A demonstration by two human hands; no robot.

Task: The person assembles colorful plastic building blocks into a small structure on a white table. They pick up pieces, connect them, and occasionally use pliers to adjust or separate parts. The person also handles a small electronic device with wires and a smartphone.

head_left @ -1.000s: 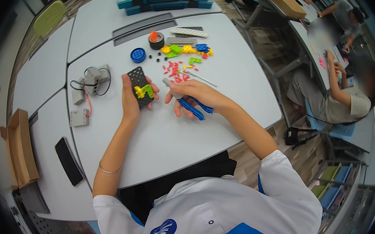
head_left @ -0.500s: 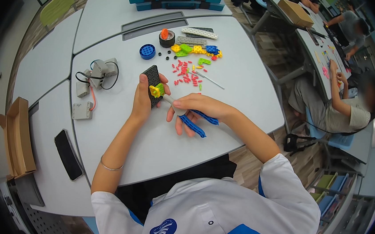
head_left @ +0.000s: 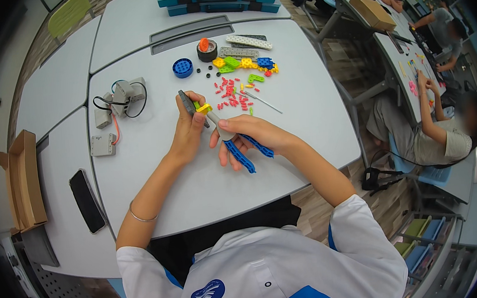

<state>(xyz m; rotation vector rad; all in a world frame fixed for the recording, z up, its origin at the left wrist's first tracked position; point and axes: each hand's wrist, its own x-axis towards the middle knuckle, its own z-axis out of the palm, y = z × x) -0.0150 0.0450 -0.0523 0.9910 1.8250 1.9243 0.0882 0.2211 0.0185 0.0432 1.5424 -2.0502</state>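
Observation:
My left hand (head_left: 183, 135) grips a dark grey perforated building plate (head_left: 186, 102), turned nearly edge-on. A yellow connector block (head_left: 205, 109) sticks out from the plate's right side, with a bit of green beside it. My right hand (head_left: 255, 130) is closed round plastic pliers (head_left: 239, 156) with a grey head and two blue handles, which stand spread apart below my fingers. The grey nose reaches the yellow block; whether it grips a rivet there is hidden. Just beyond my hands lies a scatter of small pink rivets (head_left: 225, 89).
Behind the rivets are yellow, green and blue blocks (head_left: 246, 63), a wheel (head_left: 206, 51), a blue hub (head_left: 182, 68), grey beams (head_left: 239, 52) and a thin metal rod (head_left: 264, 102). Wired grey modules (head_left: 123, 94) and a phone (head_left: 87, 201) lie leftward. Teal cases (head_left: 220, 6) stand at the back.
The plate has turned from showing its broad face to nearly edge-on. The yellow block now faces the pliers' nose. My right hand keeps its hold on the pliers.

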